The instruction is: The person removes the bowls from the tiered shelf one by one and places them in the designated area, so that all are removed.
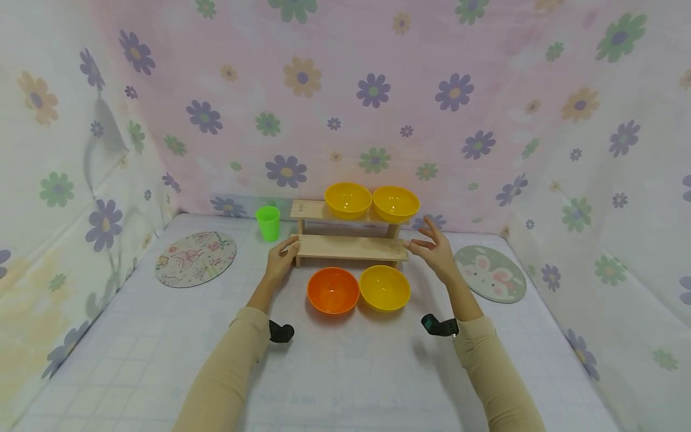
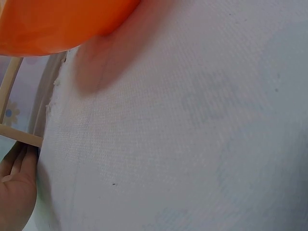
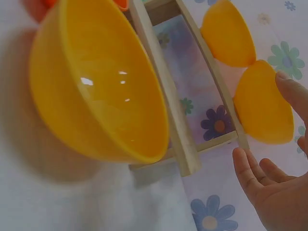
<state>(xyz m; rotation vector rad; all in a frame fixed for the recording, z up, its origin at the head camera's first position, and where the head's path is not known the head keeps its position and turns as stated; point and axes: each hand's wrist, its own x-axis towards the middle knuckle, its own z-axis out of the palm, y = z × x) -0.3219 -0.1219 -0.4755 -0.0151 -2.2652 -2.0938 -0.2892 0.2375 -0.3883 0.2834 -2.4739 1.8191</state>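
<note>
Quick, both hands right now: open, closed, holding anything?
Left hand: open, fingers touching the left end of the wooden shelf, nothing gripped.
Right hand: open, fingers spread beside the shelf's right end, holding nothing.

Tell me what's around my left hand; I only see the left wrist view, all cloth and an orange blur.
Observer: The left hand touches the left end of the rack's lower shelf.
Operator: Report the right hand.
Observer: The right hand is open by the rack's right end; I cannot tell if it touches.
Operator: List the bowls.
Observer: An orange bowl and a yellow bowl sit before the rack; two yellow bowls stand on its top shelf.
</note>
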